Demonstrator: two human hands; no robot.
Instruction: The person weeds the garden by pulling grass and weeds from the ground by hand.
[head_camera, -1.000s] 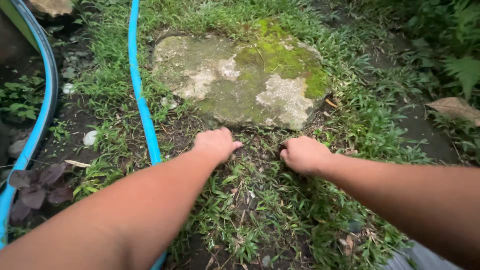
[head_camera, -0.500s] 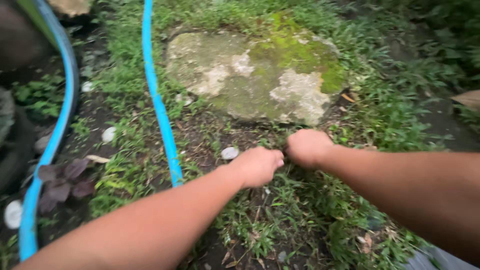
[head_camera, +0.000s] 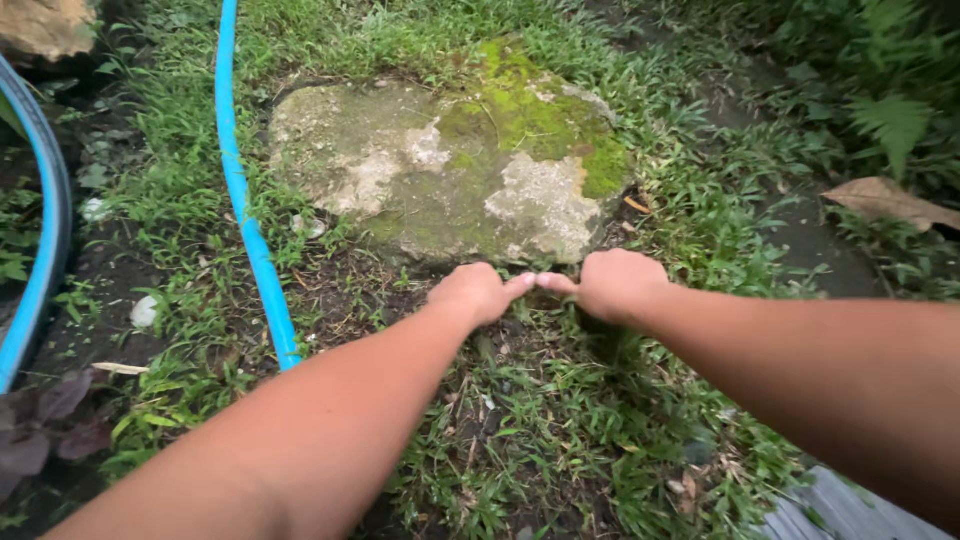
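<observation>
Grass (head_camera: 560, 400), mossy stone (head_camera: 450, 170) just ahead, blue hose (head_camera: 245, 215) left, fists (head_camera: 475, 293) touching

The flat stone (head_camera: 450, 170) at upper centre looks rough and matt, pale patches flaking through soft green moss; the blue hose (head_camera: 245, 215) at left is smooth, faintly glossy plastic; the dry leaf (head_camera: 885, 200) at right is papery, brown and dull.

The ground (head_camera: 520, 420) was dark soil patched with short grass. A flat, mossy stone (head_camera: 450, 170) lay sunk in it. A blue hose (head_camera: 245, 215) ran across the ground left of the stone, with a dry brown leaf (head_camera: 885, 200) at far right.
</observation>
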